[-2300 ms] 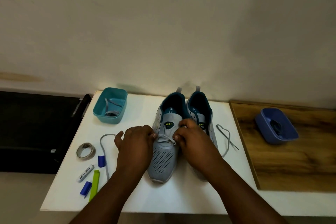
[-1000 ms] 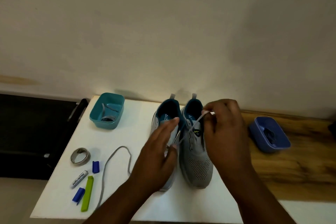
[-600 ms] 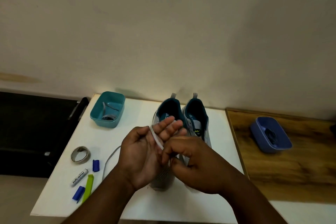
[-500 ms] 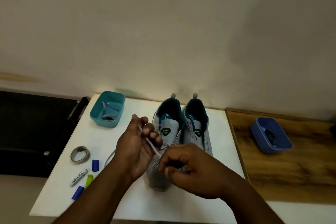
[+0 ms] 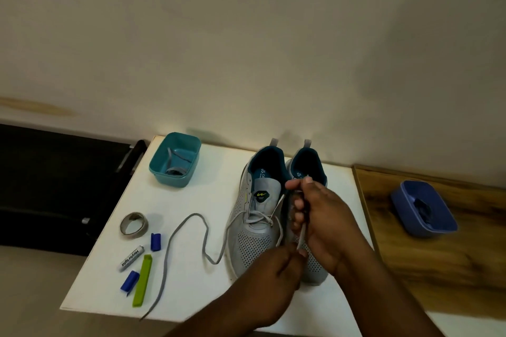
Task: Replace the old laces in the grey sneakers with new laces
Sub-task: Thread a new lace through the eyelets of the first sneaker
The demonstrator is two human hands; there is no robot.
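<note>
Both hands [image 5: 323, 216] pinch flat woven lace [image 5: 301, 235].

Two bare forearms entering from the lower edge, no sleeves, no watch, no rings or bands in view. Left hand [image 5: 276, 268] and right hand [image 5: 323, 216] ungloved. Short, plain nails on the right-hand fingers [image 5: 294, 185]. Nothing worn at either wrist.
</note>
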